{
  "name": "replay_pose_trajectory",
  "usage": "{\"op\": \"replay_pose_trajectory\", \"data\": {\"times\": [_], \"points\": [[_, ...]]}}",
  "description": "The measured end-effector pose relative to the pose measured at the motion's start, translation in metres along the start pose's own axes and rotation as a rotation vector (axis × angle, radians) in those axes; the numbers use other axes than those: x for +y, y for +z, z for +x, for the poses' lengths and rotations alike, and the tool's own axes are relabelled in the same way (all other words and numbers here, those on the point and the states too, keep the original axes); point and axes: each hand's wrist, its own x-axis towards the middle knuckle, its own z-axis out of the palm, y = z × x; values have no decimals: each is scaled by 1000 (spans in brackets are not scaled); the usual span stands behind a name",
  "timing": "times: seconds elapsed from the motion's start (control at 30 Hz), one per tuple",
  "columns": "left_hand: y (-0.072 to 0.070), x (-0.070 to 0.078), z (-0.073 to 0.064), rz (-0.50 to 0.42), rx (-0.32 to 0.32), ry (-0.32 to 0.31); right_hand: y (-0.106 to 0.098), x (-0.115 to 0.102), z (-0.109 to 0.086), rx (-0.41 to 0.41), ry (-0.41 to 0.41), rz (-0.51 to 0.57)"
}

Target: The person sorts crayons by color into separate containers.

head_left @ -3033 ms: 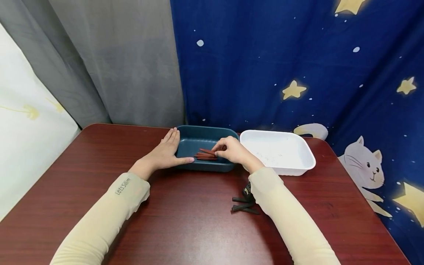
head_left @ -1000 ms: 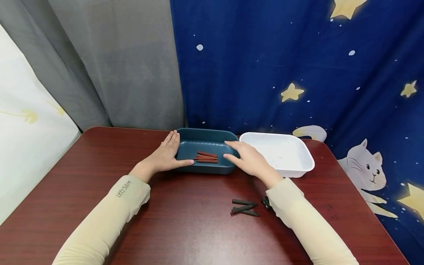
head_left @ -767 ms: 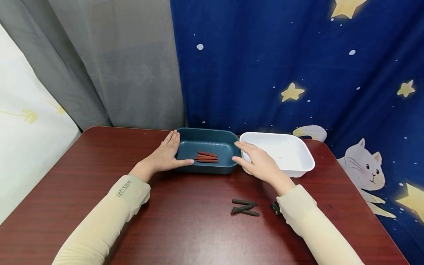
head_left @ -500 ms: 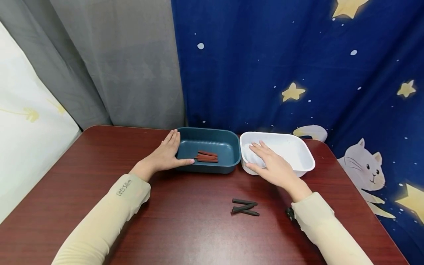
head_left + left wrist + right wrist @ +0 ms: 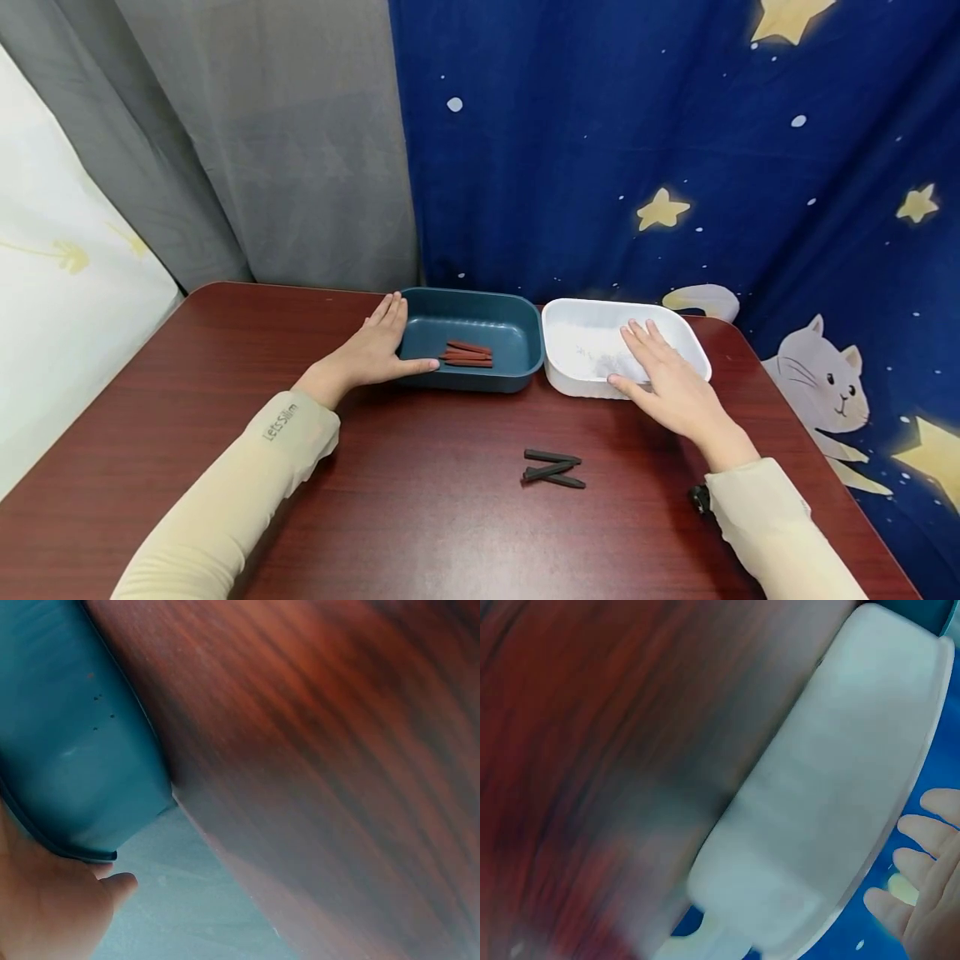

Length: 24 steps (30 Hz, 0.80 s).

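My left hand (image 5: 367,348) rests at the left end of a dark teal tray (image 5: 468,382), its fingers straight along the outside and its thumb on the front rim. In the left wrist view, the fingers (image 5: 56,900) touch the tray's edge. Several reddish-brown crayon-like sticks (image 5: 468,354) lie together inside that tray. Over the front right part of a white tray (image 5: 585,386) hovers my right hand (image 5: 671,383), fingers spread and holding nothing. The right wrist view has its fingertips beyond the white tray's rim. Three black crayon-like sticks (image 5: 553,468) lie crossed on the table.
Both trays stand side by side near the far edge of a reddish-brown wooden table (image 5: 420,500). Faint dark specks mark the white tray's floor. Behind hang a grey curtain (image 5: 300,150) and a blue star-patterned curtain (image 5: 570,142). A black wrist device (image 5: 699,498) shows at the right cuff.
My right hand let go of a reddish-brown stick in the teal tray, opened, and moved right across the white tray. My left hand stayed in place.
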Motion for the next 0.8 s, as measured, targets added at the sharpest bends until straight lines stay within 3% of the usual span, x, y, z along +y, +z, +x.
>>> {"op": "replay_pose_trajectory", "data": {"times": [0.57, 0.8], "points": [[0, 1, -2, 4, 2, -7, -7, 52, -3, 2, 141, 1], [0, 1, -1, -2, 4, -6, -5, 66, 0, -52, 198, 26]]}}
